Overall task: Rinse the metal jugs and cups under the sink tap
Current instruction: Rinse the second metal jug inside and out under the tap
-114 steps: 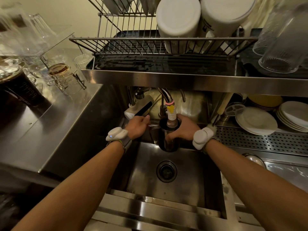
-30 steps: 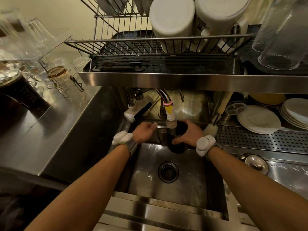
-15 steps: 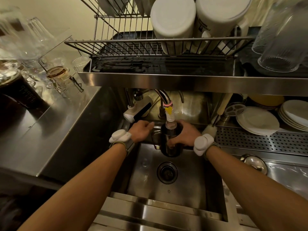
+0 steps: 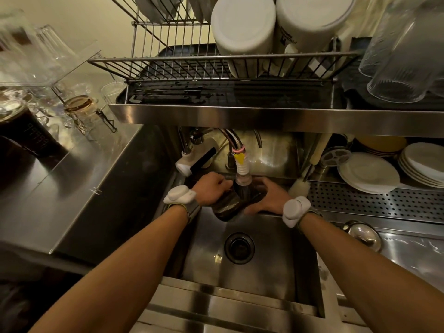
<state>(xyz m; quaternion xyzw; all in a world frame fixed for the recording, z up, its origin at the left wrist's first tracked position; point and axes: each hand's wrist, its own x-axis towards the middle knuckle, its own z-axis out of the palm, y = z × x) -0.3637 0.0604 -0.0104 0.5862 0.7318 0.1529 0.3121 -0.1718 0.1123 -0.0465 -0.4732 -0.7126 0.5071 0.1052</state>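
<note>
Metal jug [image 4: 227,206] tilted now; left hand [image 4: 211,191] gripping.

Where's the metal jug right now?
The metal jug is mid-frame in the head view, under the tap nozzle, held between the left hand and right hand over the sink.

Looks like a café kitchen: deep stainless steel sink [image 4: 276,260], silver wire dish rack [image 4: 192,66] above it, stacked white round plates [image 4: 370,173] to its right.
</note>
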